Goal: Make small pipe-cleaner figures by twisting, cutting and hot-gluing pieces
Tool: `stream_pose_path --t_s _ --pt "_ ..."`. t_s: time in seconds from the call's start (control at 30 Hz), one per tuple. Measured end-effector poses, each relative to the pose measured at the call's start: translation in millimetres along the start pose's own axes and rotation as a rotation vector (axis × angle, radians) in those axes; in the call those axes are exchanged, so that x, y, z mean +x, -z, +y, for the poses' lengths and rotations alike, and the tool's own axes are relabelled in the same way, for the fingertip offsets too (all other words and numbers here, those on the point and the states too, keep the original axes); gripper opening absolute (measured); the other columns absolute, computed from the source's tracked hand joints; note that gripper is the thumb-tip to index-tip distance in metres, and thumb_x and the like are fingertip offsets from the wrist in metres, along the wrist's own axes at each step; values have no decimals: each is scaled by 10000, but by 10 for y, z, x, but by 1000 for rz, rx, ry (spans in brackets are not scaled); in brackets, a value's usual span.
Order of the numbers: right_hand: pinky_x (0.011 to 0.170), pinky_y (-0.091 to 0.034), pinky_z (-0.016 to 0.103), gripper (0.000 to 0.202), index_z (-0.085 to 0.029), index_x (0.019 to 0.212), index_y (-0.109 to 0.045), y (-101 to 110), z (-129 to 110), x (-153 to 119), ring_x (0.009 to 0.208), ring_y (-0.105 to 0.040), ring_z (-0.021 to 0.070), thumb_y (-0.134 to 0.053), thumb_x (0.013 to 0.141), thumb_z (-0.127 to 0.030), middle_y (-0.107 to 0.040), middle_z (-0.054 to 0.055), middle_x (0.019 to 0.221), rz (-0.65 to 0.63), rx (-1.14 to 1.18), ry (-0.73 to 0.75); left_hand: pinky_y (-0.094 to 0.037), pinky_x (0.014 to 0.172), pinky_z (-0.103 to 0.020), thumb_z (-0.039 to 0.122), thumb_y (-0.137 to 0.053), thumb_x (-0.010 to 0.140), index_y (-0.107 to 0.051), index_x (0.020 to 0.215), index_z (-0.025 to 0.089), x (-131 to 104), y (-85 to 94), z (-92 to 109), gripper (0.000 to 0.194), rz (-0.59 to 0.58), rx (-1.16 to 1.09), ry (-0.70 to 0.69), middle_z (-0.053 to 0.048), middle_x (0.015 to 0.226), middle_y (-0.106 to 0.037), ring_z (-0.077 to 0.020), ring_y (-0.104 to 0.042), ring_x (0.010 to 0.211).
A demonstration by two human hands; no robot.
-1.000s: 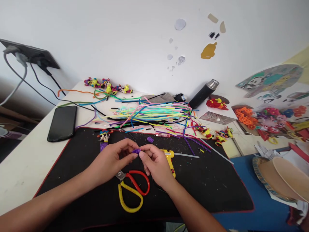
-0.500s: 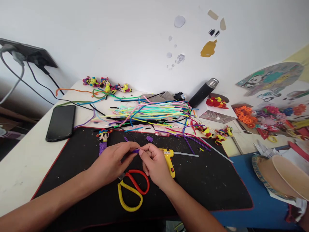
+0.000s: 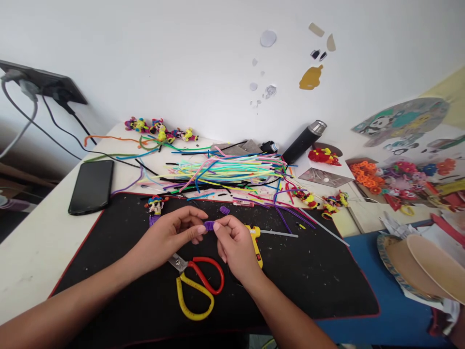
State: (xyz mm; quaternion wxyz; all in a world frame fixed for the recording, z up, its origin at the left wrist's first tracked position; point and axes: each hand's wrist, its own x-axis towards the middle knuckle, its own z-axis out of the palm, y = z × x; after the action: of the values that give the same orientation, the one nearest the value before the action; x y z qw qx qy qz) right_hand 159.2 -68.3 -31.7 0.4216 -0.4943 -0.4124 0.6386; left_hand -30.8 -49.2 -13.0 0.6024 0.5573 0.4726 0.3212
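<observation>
Between my hands is a small coiled purple piece. My right hand pinches its right end between thumb and forefinger. My left hand is at its left end, fingers apart and thumb tip close beside the piece. A second purple coil lies on the black mat just beyond. Scissors with one red and one yellow handle lie below my hands. A yellow glue gun with a clear stick is partly hidden behind my right hand. A small figure with a purple lower part lies behind my left hand.
Many coloured pipe cleaners lie across the back of the table. A phone is at the left, a black flask leans at the back, and more figures lie at the right.
My left fingers have spread and drawn back a little from the purple piece, so more of it shows. More of the scissors' metal part is visible.
</observation>
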Motion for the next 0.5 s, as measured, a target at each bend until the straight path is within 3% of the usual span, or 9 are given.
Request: stream_pose_path --t_s 0.27,0.5 --pt "356 -226 201 423 -216 837 -592 -3 2 -9 342 -307 62 -748 898 -604 -408 -129 453 -10 -4 28 -568 646 -292 554 -674 938 -712 873 196 -6 8 1 366 -54 48 -3 -33 789 -732 -184 -674 689" --pt "348 -218 197 394 -204 862 -619 -3 29 -15 332 -311 60 -730 918 -577 -401 -134 442 -37 32 20 -544 612 -277 542 -664 938 -675 811 197 7 17 34 368 -32 65 0 -4 709 -695 -163 -638 631"
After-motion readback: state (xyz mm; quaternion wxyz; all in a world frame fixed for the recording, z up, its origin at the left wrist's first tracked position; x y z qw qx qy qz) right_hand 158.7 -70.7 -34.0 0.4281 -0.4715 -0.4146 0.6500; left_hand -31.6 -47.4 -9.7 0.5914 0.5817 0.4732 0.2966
